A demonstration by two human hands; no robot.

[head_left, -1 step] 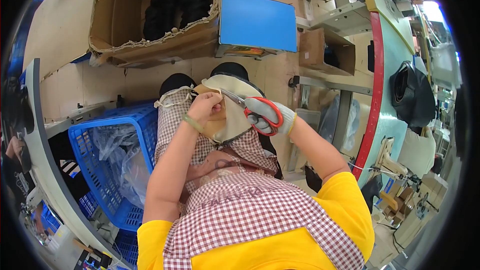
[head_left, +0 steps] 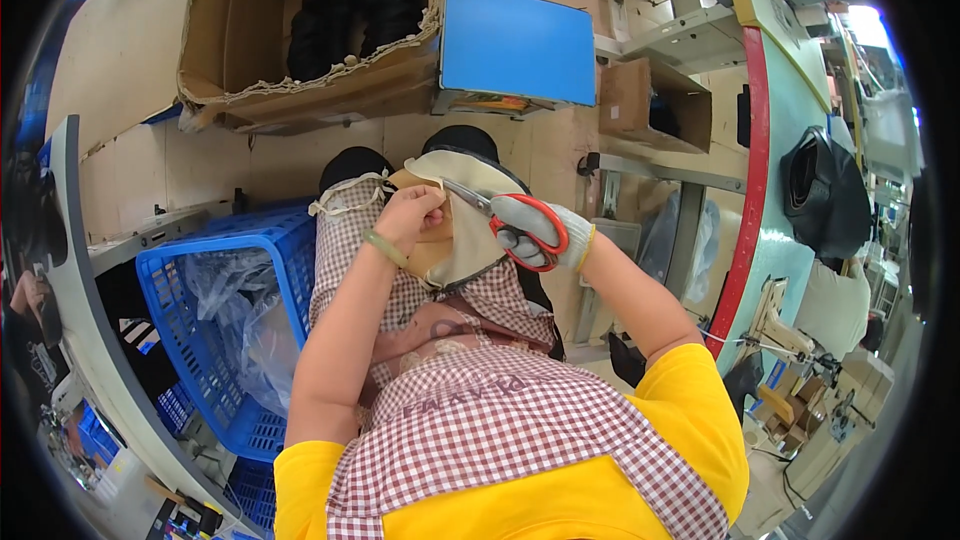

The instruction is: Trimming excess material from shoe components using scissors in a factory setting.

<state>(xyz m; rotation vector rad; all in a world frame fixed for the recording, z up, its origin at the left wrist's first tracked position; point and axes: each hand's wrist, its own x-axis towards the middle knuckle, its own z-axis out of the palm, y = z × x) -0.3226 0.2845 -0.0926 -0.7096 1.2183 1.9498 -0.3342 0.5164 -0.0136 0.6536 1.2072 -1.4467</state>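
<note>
My right hand (head_left: 540, 231), in a grey-and-white work glove, is closed through the red handles of a pair of scissors (head_left: 558, 230). Their metal blades point left, at the edge of a cream, dark-edged fabric piece (head_left: 480, 235) with a tan part at its left. The piece lies over my lap. My bare left hand (head_left: 408, 215), with a pale green bangle (head_left: 385, 247) at its wrist, pinches the fabric's edge close to the blade tips. Whether the blades are closed on the fabric is too small to tell.
A blue plastic crate (head_left: 230, 250) holding clear plastic bags stands at my left. Ahead are a torn-edged cardboard box (head_left: 300, 110) with black bundles inside and a blue box (head_left: 515, 45). To the right, a smaller carton (head_left: 650, 105) sits beside a red-edged green table (head_left: 775, 200) bearing black pieces.
</note>
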